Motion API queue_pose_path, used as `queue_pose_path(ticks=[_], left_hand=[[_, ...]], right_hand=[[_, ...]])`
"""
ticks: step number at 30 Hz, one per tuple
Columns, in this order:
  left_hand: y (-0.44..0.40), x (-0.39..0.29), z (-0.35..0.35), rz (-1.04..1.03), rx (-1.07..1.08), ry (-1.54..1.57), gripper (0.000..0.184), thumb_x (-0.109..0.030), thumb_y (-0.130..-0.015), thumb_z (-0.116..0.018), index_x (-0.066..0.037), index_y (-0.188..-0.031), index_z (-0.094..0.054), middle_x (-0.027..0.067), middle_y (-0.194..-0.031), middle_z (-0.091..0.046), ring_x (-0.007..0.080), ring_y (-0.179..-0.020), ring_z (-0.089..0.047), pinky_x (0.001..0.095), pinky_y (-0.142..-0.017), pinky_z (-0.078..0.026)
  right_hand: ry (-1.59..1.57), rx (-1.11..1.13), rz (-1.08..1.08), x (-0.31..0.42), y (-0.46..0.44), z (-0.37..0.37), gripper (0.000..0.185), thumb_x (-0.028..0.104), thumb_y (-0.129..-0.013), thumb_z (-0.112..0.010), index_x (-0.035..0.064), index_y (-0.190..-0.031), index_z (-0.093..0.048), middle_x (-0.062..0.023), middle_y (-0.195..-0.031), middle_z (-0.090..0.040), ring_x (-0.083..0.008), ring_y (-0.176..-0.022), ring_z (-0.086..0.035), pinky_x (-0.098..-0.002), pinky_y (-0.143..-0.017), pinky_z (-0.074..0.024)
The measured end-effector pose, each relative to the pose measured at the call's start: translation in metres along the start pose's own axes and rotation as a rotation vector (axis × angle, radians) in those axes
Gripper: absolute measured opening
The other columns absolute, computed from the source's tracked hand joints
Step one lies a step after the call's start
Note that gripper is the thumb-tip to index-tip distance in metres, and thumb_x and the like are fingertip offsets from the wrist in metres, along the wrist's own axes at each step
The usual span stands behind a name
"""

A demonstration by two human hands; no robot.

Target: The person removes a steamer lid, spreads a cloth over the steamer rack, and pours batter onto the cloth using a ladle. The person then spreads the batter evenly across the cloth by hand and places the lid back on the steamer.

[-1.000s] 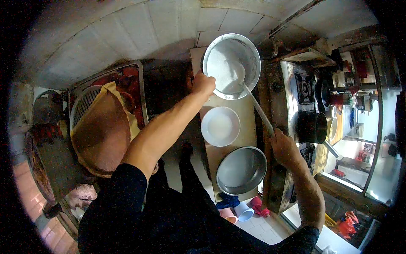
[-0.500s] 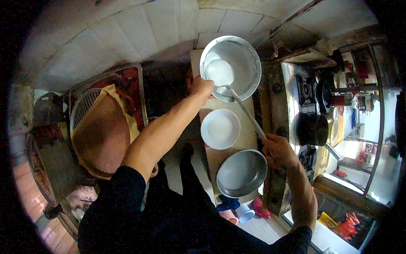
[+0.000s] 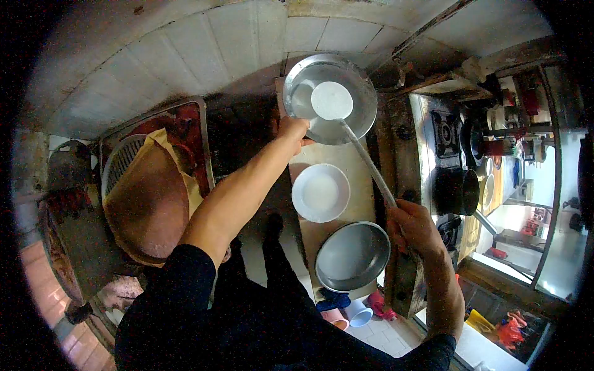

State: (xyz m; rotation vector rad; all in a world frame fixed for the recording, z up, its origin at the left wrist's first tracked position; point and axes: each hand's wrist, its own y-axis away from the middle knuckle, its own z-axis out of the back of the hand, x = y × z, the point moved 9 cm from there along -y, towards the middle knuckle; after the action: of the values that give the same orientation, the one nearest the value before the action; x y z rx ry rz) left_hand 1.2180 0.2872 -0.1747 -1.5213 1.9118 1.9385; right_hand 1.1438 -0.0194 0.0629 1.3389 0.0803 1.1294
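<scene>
My left hand is closed on the near left rim of a metal basin, which sits tilted at the far end of a board. In my right hand is the long handle of a ladle. The ladle's round head lies over the basin and is full of something white. A white bowl with white contents stands just below the basin. Nearer to me rests a second metal basin, tilted, grey inside.
A pale board carries the vessels. Gas burners and a dark saucepan stand to the right. At left, a brown cloth-like cover lies over a slatted basket. Pink and blue cups are on the floor.
The ladle has moved right and up within the basin, its white contents now plainly showing. The far basin has tipped more. My right hand has shifted slightly.
</scene>
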Motion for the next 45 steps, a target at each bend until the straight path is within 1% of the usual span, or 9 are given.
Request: queue_pose_path(ticks=[8, 11, 13, 14, 18, 28, 31, 43, 45], left_hand=[[-0.016, 0.010, -0.006, -0.005, 0.140, 0.026, 0.048, -0.015, -0.090, -0.066, -0.003, -0.134, -0.054, 0.0184, -0.122, -0.064, 0.0285, -0.095, -0.071, 0.0419, -0.067, -0.064], [0.029, 0.017, 0.025, 0.147, 0.079, -0.277, 0.043, -0.028, -0.090, -0.073, -0.002, -0.123, -0.063, 0.0185, -0.106, -0.069, 0.0245, -0.079, -0.071, 0.0364, -0.061, -0.062], [0.021, 0.027, 0.049, -0.136, 0.182, -0.726, 0.045, -0.043, -0.087, -0.076, -0.001, -0.103, -0.071, 0.0134, -0.082, -0.070, 0.0207, -0.060, -0.067, 0.0351, -0.057, -0.058], [0.053, 0.056, 0.067, -0.134, 0.270, -0.995, 0.047, -0.047, -0.087, -0.075, 0.000, -0.086, -0.072, 0.0085, -0.067, -0.066, 0.0191, -0.051, -0.062, 0.0364, -0.054, -0.054], [0.071, 0.146, 0.090, -0.009, 0.388, -0.904, 0.033, -0.031, -0.091, -0.069, 0.002, -0.090, -0.071, 0.0103, -0.071, -0.068, 0.0187, -0.054, -0.063, 0.0369, -0.050, -0.052], [0.063, 0.186, 0.080, 0.077, 0.413, -0.710, 0.029, -0.020, -0.093, -0.059, 0.005, -0.105, -0.067, 0.0123, -0.069, -0.067, 0.0193, -0.051, -0.063, 0.0346, -0.042, -0.047], [0.065, 0.188, 0.080, -0.006, 0.398, -0.701, 0.027, -0.019, -0.091, -0.058, 0.005, -0.098, -0.068, 0.0140, -0.069, -0.067, 0.0210, -0.051, -0.063, 0.0366, -0.046, -0.049], [0.131, 0.094, 0.147, -0.234, 0.178, -0.532, 0.023, -0.014, -0.086, -0.059, 0.008, -0.086, -0.065, 0.0141, -0.064, -0.064, 0.0233, -0.052, -0.064, 0.0395, -0.051, -0.049], [0.137, 0.072, 0.164, -0.209, 0.015, -0.473, 0.023, -0.014, -0.087, -0.059, 0.008, -0.084, -0.065, 0.0131, -0.063, -0.063, 0.0215, -0.050, -0.062, 0.0383, -0.047, -0.046]], right_hand=[[-0.032, -0.020, -0.022, 0.000, 0.005, 0.003, 0.030, 0.031, -0.105, -0.057, 0.0044, -0.113, -0.068, 0.0007, -0.071, -0.062, -0.0109, -0.050, -0.054, -0.0282, -0.043, -0.0428], [0.057, -0.060, -0.012, 0.006, 0.007, 0.002, 0.028, 0.030, -0.104, -0.058, 0.0052, -0.108, -0.069, 0.0010, -0.070, -0.061, -0.0106, -0.052, -0.055, -0.0289, -0.045, -0.0430], [0.086, -0.075, -0.079, 0.011, 0.015, 0.005, 0.027, 0.031, -0.104, -0.060, 0.0056, -0.108, -0.070, 0.0017, -0.072, -0.062, -0.0096, -0.058, -0.055, -0.0278, -0.049, -0.0435], [0.027, -0.112, -0.045, 0.017, 0.018, 0.002, 0.027, 0.023, -0.103, -0.056, 0.0013, -0.116, -0.065, -0.0003, -0.072, -0.058, -0.0090, -0.046, -0.050, -0.0253, -0.038, -0.0378], [0.012, -0.079, 0.010, 0.022, 0.021, -0.002, 0.031, 0.025, -0.104, -0.056, 0.0012, -0.123, -0.063, 0.0005, -0.069, -0.057, -0.0085, -0.047, -0.051, -0.0244, -0.039, -0.0381], [-0.040, -0.081, -0.025, 0.026, 0.032, -0.003, 0.034, 0.025, -0.105, -0.056, -0.0006, -0.127, -0.060, -0.0001, -0.069, -0.056, -0.0077, -0.043, -0.049, -0.0239, -0.035, -0.0360], [0.027, -0.104, -0.035, 0.031, 0.039, -0.002, 0.030, 0.028, -0.105, -0.058, 0.0011, -0.108, -0.069, 0.0018, -0.077, -0.064, -0.0070, -0.067, -0.054, -0.0245, -0.057, -0.0446], [0.049, -0.072, 0.016, 0.031, 0.054, -0.002, 0.033, 0.027, -0.103, -0.057, -0.0011, -0.117, -0.069, -0.0006, -0.079, -0.066, -0.0070, -0.063, -0.057, -0.0231, -0.054, -0.0447], [-0.041, -0.085, 0.090, 0.033, 0.054, -0.004, 0.027, 0.025, -0.105, -0.055, -0.0001, -0.113, -0.064, -0.0013, -0.064, -0.055, -0.0099, -0.039, -0.048, -0.0265, -0.034, -0.0363]])
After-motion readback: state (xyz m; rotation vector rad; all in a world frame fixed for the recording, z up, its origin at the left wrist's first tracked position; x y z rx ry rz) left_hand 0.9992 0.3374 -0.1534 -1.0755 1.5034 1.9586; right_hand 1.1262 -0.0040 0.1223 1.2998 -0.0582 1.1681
